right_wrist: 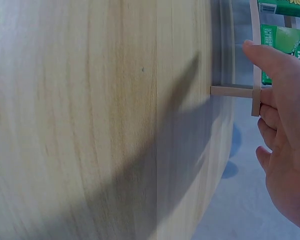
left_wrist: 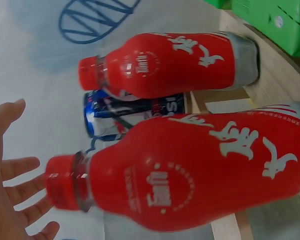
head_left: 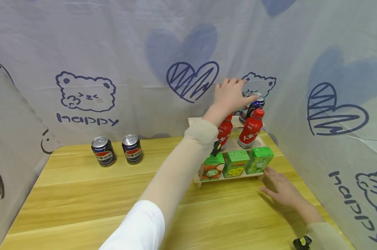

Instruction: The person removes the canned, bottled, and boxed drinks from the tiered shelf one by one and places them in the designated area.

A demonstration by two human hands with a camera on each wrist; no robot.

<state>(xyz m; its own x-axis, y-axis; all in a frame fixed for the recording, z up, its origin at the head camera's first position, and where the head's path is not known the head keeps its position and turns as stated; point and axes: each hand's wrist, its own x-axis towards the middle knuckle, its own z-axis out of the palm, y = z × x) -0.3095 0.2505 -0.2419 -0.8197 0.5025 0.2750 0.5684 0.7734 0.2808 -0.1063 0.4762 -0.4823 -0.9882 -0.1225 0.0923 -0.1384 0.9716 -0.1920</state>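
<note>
My left hand [head_left: 230, 95] hovers over the top tier of a small wooden stepped rack [head_left: 194, 119], fingers spread and holding nothing. Close to its thumb stands a dark blue soda can [head_left: 259, 100], partly behind a red bottle [head_left: 251, 129]. In the left wrist view, another red bottle [left_wrist: 190, 170] has its cap near my fingers, with a blue can [left_wrist: 135, 112] behind the bottles. My right hand [head_left: 282, 189] is at the rack's front right corner, fingers extended beside a green drink carton [head_left: 259, 160]; in the right wrist view its fingers reach the rack's leg [right_wrist: 256, 102].
Two dark blue soda cans [head_left: 103, 151] stand upright at the table's back left. Two more green cartons [head_left: 236, 164] share the front tier. A printed cloth [head_left: 138, 69] hangs behind the wooden table [head_left: 82, 208] and along its sides.
</note>
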